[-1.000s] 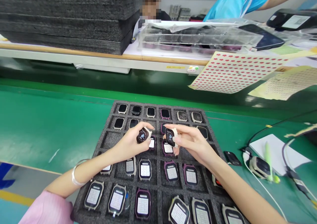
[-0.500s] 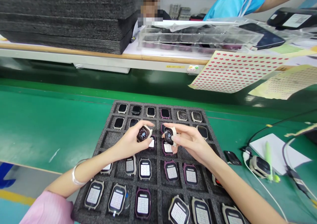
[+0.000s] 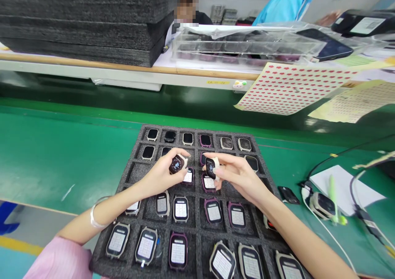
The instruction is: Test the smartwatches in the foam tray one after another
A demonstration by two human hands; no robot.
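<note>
Between the thumb and fingers of my left hand (image 3: 165,170) is a light-cased smartwatch (image 3: 177,164) without a strap, its dark screen lit with a small blue graphic. My right hand (image 3: 234,170) pinches a second pale-cased watch (image 3: 211,168) by its edges, its screen lit in a similar way. Both watches are held up above a dark grey foam tray (image 3: 196,246). In the tray's compartments lie several more watch bodies, such as a purple one (image 3: 178,250) with a white screen and a beige one (image 3: 146,246). My hands and forearms hide part of the tray's middle.
A stack of black foam sheets (image 3: 83,24) and clear plastic trays (image 3: 247,46) stand on the shelf. A sticker sheet (image 3: 293,89) hangs over its edge. At the right lie a watch (image 3: 322,205), white paper (image 3: 342,184) and cables. Two people are behind the shelf.
The watch in my left hand has shifted slightly up and left. My right hand has barely moved. Behind the shelf, the arm of the person in blue has come down.
</note>
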